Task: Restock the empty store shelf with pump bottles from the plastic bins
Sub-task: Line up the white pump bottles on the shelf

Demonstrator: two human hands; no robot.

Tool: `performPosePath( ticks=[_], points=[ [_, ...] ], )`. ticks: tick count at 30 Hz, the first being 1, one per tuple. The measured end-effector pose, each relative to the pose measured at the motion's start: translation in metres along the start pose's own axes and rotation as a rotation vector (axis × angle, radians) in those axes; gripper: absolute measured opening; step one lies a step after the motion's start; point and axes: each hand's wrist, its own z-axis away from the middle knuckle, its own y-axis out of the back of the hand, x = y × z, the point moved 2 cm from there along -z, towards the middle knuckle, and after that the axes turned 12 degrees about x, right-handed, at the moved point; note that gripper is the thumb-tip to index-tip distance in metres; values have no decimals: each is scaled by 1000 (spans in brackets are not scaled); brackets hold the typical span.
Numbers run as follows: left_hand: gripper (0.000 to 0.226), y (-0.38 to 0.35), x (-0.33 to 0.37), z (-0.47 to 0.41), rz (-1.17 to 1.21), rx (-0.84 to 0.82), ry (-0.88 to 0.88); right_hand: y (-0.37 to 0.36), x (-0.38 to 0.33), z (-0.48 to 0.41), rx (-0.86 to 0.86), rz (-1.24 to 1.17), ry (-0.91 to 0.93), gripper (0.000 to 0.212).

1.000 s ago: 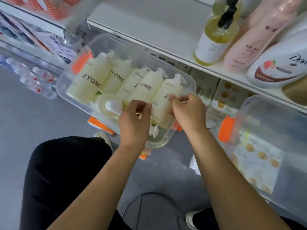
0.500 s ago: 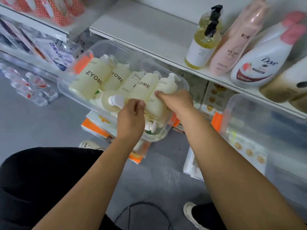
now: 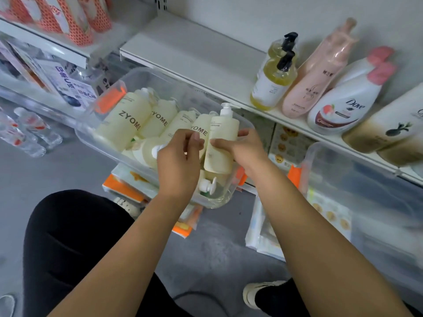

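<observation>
The brown bottle [image 3: 377, 138] is cut off at the right edge; small print on the held bottle [image 3: 224, 129] cannot be read.

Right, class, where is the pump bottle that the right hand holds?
Head view, near the centre: the pump bottle is gripped by the right hand, pump upward, at the right end of the clear bin, beside the ZYOME bottles.

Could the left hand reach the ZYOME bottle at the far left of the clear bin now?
Probably yes: the bin is open on top, that ZYOME bottle lies uncovered, and the left hand is above the same bin with nothing between them.
</observation>
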Motion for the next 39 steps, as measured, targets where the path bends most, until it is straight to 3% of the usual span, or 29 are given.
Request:
performPosePath(
  ticks=[5,8,13,22,30,32,34,37,39],
  points=[
    [16,-2,16,-44,-144,25,-307,12,-22,0,53,-114,118,69],
    [16,-12,11,-76,-282,-63,-419,19,-47,-7,107,-142,248,70],
    [29,-32,4,-127,-376,-341,-400,9,-97,-42,241,-138,453,79],
    [23,-27,-16,-150,-285,-261,-301,-26,-123,-114,429,102,540,87],
    [24,-31,-21,-161,-294,-268,-351,11,-153,-111,380,242,592,117],
    [28,-34,-20,-165,-344,-266,-391,27,-170,-107,366,392,738,106],
    [36,-39,-25,-165,-416,-330,-380,32,-184,-104,235,562,834,91],
    [52,-48,-39,-162,-486,-481,-271,21,-196,-107,6,760,815,79],
    [64,-53,-46,-160,-501,-548,-223,13,-201,-118,-4,834,827,70]
  ],
)
